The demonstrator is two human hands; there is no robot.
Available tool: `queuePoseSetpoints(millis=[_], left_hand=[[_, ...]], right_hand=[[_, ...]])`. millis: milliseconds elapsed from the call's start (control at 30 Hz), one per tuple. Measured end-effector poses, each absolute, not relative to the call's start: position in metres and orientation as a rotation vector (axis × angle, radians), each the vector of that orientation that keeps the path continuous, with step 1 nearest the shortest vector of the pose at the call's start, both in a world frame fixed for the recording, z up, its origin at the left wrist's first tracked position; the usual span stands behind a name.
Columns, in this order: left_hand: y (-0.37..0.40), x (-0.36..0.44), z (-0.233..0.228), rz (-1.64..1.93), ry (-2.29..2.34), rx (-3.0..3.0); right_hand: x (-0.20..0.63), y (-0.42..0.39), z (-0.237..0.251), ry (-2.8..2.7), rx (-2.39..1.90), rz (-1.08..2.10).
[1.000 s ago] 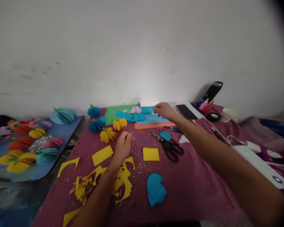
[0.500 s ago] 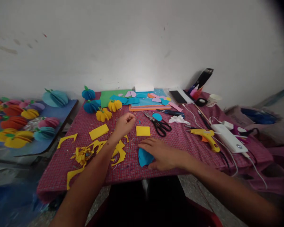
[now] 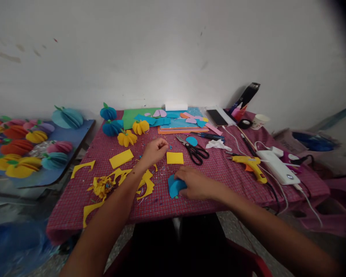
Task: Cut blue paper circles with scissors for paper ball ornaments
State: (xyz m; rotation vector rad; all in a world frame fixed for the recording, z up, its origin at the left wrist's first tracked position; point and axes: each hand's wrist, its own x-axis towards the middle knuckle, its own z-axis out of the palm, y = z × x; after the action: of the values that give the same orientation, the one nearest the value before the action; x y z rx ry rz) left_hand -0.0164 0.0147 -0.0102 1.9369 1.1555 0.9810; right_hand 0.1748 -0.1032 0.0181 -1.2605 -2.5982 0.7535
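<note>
Inspector: Where was the blue paper located?

Operator: The blue paper [image 3: 173, 187] lay on the checked cloth [image 3: 158, 209], near its front edge, just left of my right hand [image 3: 197, 184] and partly covered by it.

Inspector: State that hand's condition.

Operator: Palm down, fingers bent, thumb and fingertips at the paper's right side. I could not tell whether they pinched it or only rested against it.

Inspector: And the other?

Operator: My left hand [image 3: 155, 151] had its fingers curled inward, with little gap. I could not tell whether they enclosed anything.

Inspector: Adjacent items?

Operator: A yellow rectangle [image 3: 175, 158] lay just beyond the blue paper. The scissors [image 3: 188, 146] lay to its right, next to a blue disc [image 3: 192, 141]. Yellow offcuts [image 3: 146, 184] lay left of the paper, partly hidden by my left forearm.
</note>
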Motion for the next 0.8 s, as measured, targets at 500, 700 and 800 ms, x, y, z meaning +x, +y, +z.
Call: queuePoseSetpoints(millis=[500, 700, 800], left_hand=[[0.014, -0.017, -0.010, 0.966, 1.128, 1.949], [0.014, -0.018, -0.009, 0.934, 1.133, 1.964], [0.014, -0.017, -0.009, 0.937, 1.122, 1.960]], right_hand=[[0.213, -0.087, 0.031, -1.930, -1.441, 1.261], [0.196, -0.096, 0.020, -2.166, -1.399, 1.077], [0.192, -0.093, 0.023, -2.302, -1.239, 0.991]])
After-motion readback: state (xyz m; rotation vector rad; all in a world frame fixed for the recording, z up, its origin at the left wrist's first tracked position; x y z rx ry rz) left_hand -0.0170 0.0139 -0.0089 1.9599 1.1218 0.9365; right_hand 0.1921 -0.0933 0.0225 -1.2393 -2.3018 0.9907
